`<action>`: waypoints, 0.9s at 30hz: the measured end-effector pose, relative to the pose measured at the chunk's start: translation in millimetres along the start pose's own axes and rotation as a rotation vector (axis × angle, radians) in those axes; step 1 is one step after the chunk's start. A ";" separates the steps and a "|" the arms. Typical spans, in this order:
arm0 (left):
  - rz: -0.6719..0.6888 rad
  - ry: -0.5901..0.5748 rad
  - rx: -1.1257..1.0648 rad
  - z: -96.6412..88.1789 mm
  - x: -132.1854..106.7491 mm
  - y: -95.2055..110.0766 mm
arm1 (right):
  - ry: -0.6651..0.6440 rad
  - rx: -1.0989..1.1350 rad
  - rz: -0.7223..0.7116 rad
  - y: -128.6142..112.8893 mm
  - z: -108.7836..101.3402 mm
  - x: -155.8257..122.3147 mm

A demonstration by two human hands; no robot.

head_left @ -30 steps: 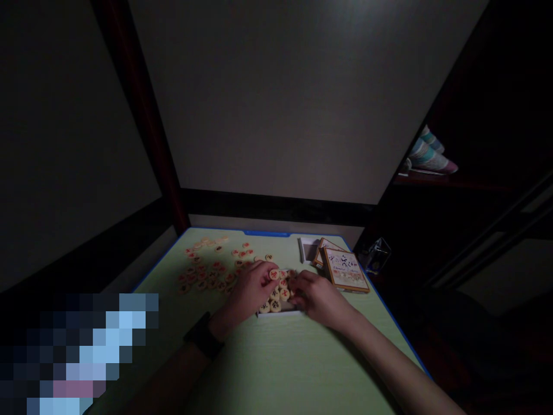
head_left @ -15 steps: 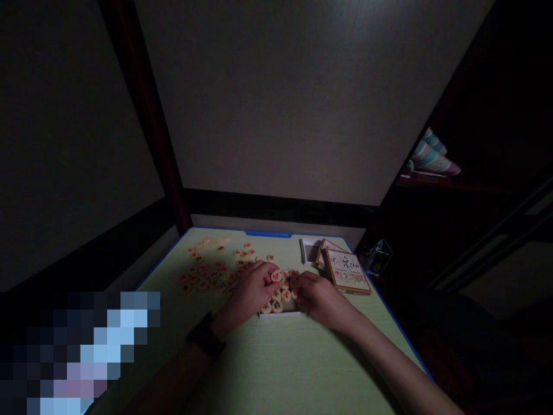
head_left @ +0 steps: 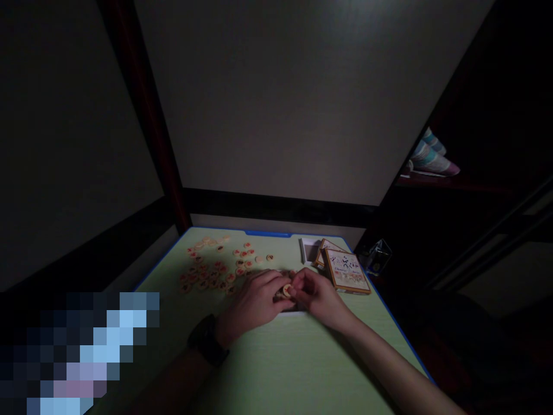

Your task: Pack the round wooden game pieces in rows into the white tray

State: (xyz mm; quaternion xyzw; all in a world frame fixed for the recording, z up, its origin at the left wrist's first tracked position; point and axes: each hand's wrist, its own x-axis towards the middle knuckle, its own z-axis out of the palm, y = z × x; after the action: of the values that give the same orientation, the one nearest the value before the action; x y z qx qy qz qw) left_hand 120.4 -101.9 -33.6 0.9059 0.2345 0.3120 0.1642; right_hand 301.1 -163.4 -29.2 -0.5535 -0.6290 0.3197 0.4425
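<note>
Left hand (head_left: 256,298): palm down over the near white box (head_left: 294,313), fingers reaching forward and thumb curled toward the middle. Half a second ago it held a round game piece up by the box's far left corner; now it lies lower and flatter, covering most of the rows that showed then. Finger and thumb stand on either side of a piece, but I cannot tell whether they squeeze it.
Right hand (head_left: 320,297): moved slightly inward, so that the two hands nearly meet. Thumb and forefinger are bent close together at the right edge of that same piece; whether they pinch it or only touch it I cannot tell.
Game piece (head_left: 287,290): between the two hands, over the near box, face showing with a reddish mark.
Near white box: on the table (head_left: 276,369), its front rim visible below the fingers; the contents are mostly hidden.
Loose pieces (head_left: 211,276): scattered on the left side of the table, unchanged, though those just beyond the left hand show more fully now.
Printed lids (head_left: 348,271): overlapping at the right, beside another white box (head_left: 302,252), all where they were.
Watch (head_left: 208,340): dark, on the left wrist.
</note>
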 end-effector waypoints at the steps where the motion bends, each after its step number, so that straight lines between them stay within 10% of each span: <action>1: -0.008 -0.013 0.010 -0.9 0.6 -0.6 | -0.014 -0.032 0.001 -1.4 -4.0 0.4; 27: -0.049 -0.081 -0.092 4.8 2.2 -11.1 | -0.202 -0.687 0.042 -14.4 -3.0 -8.4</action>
State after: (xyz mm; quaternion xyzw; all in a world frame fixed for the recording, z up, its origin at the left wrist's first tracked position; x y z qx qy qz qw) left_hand 121.5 -92.2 -41.0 0.9033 0.2353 0.2812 0.2225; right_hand 297.8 -174.5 -16.9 -0.6482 -0.7290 0.1518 0.1595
